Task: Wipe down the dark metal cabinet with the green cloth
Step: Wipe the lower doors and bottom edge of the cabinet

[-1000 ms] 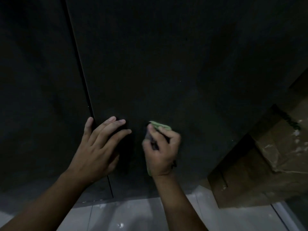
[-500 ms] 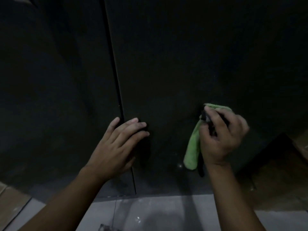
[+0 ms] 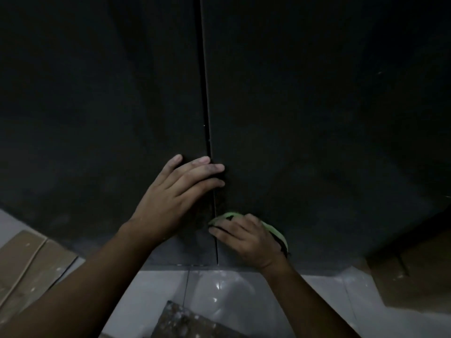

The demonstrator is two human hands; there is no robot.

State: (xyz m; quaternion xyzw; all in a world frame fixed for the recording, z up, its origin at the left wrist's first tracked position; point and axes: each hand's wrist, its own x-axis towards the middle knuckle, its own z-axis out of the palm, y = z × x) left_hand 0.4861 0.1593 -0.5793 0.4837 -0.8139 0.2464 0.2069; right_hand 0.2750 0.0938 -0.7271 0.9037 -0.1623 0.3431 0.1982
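Wiping the lowest strip of the dark metal cabinet (image 3: pixel 317 118) looks to be the step in hand, and the vertical seam (image 3: pixel 205 93) between its two door panels is the best guide for it. The right hand (image 3: pixel 246 237) has its fingers curled over the bunched green cloth (image 3: pixel 223 216), pinning it to the panel just right of the seam, low down near the bottom edge; green shows above the knuckles and again along the hand's outer side. The left hand (image 3: pixel 180 191) lies flat, fingers straight and a little spread, holding nothing, its fingertips (image 3: pixel 217 168) reaching across the seam higher up than the cloth. It appears to brace the doors (useful, since thin metal panels would likely flex or rattle under pressure).

To do this well, I would press with the whole palm rather than the fingertips, so the cloth meets the metal broadly, and run overlapping strokes away from the seam and back, then draw a folded edge down the seam itself, where grime probably gathers. The bracing hand hides a patch astride the seam; that patch will need its own pass. In this dim light dust is hard to judge, so working in a fixed order is safer than chasing visible marks.
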